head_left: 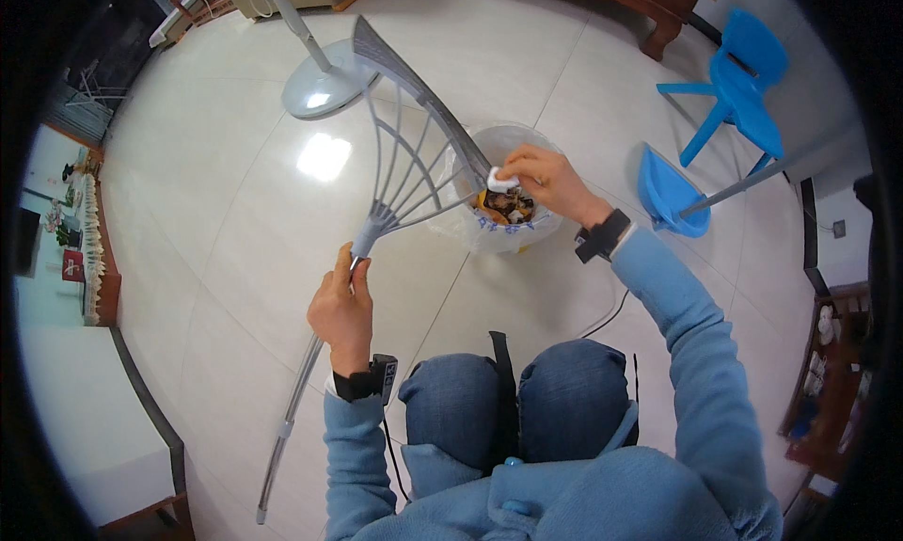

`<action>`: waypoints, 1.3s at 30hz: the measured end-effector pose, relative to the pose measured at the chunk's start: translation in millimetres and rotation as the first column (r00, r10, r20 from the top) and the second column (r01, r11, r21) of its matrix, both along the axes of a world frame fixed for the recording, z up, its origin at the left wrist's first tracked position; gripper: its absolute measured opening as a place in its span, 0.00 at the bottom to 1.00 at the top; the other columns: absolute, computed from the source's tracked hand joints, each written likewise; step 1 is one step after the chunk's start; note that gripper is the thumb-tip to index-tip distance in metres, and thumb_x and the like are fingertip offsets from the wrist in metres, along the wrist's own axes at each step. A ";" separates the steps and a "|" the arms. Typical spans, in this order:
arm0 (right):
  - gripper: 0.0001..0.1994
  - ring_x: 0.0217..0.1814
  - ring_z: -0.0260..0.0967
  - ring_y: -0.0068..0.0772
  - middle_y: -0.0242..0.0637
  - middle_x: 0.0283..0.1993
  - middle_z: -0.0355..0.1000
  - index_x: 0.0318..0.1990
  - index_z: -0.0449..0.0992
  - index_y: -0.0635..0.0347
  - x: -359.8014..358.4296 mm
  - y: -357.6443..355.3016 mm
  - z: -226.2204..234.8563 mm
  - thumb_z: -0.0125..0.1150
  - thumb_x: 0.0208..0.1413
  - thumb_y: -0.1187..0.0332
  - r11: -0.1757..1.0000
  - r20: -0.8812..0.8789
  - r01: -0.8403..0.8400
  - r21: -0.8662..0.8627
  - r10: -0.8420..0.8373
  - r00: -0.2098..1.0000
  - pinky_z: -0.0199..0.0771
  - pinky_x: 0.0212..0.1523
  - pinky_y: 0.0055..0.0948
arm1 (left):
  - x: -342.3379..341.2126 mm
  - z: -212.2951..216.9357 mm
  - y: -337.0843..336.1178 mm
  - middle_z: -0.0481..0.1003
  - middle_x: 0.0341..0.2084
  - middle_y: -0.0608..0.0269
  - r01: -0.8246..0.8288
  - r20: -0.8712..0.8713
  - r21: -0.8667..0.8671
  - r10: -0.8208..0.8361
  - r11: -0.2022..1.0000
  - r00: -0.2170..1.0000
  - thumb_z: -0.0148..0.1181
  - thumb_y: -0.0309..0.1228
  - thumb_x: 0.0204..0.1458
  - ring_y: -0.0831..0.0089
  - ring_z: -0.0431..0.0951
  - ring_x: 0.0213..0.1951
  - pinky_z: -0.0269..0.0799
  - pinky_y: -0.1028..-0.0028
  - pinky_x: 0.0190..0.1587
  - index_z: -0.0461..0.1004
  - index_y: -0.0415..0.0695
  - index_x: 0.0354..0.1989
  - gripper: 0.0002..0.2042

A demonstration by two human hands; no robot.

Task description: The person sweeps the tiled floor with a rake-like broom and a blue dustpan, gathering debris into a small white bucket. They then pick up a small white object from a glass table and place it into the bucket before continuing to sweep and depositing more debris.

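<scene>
My left hand (pixel 340 306) is closed round the metal pole of a fan-ribbed floor squeegee (pixel 372 223), just below its grey collar. The pole slants down to the lower left, and the long dark grey blade (pixel 409 82) is raised off the floor. In my right hand (pixel 555 185) a small white wad, like folded tissue (pixel 501 181), is pinched against or right beside the blade's near end. Directly beneath is a waste bin lined with a clear plastic bag (pixel 513 240); it holds dark and orange scraps.
A blue dustpan (pixel 665 195) with a long grey handle stands right of the bin, near a small blue chair (pixel 743 80). Beyond the blade is a round grey stand base (pixel 329 80). Dark wooden furniture (pixel 649 9) lines the far side. A thin cable (pixel 611 313) lies near my knees.
</scene>
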State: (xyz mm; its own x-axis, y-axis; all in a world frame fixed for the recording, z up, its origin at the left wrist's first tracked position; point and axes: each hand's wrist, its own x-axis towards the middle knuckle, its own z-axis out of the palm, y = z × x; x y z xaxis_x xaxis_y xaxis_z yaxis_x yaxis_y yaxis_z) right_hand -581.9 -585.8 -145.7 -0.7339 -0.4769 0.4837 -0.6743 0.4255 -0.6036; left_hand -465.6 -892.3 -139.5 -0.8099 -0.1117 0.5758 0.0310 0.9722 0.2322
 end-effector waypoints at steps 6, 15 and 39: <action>0.13 0.36 0.68 0.37 0.37 0.36 0.69 0.35 0.75 0.58 12.5 20.2 -5.9 0.52 0.41 0.83 0.976 0.097 0.151 0.160 -0.167 0.981 0.68 0.37 0.28 | -5.1 -5.9 -13.0 0.70 0.15 0.66 -0.149 0.084 -0.041 0.152 0.988 0.985 0.57 0.39 0.48 0.67 0.70 0.16 0.62 0.70 0.16 0.74 0.55 0.41 0.12; 0.07 0.29 0.68 0.29 0.37 0.32 0.72 0.31 0.76 0.57 -19.8 55.3 -16.6 0.56 0.46 0.67 0.922 -0.146 0.382 0.063 -0.370 0.917 0.67 0.29 0.28 | 6.6 -2.5 -40.8 0.73 0.17 0.60 -0.215 0.015 0.134 0.215 0.967 0.976 0.57 0.35 0.50 0.70 0.71 0.16 0.63 0.73 0.19 0.76 0.50 0.41 0.11; 0.12 0.11 0.44 0.18 0.35 0.20 0.63 0.19 0.63 0.64 57.6 73.2 -60.3 0.46 0.48 0.66 0.688 0.980 0.726 0.010 -0.150 0.129 0.44 0.10 0.23 | 44.9 -8.3 -98.3 0.77 0.25 0.58 -0.311 0.108 0.197 0.295 0.930 0.949 0.53 0.39 0.53 0.74 0.72 0.21 0.65 0.76 0.24 0.73 0.41 0.43 0.15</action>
State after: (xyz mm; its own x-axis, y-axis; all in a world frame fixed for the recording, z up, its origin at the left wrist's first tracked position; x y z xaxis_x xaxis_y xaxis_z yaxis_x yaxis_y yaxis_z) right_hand -524.4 -512.7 -206.0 -0.7678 0.1255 -0.6283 0.6295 -0.0349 -0.7763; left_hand -420.7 -990.6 -147.8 -0.7588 -0.4695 0.4514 -0.2829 0.8619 0.4208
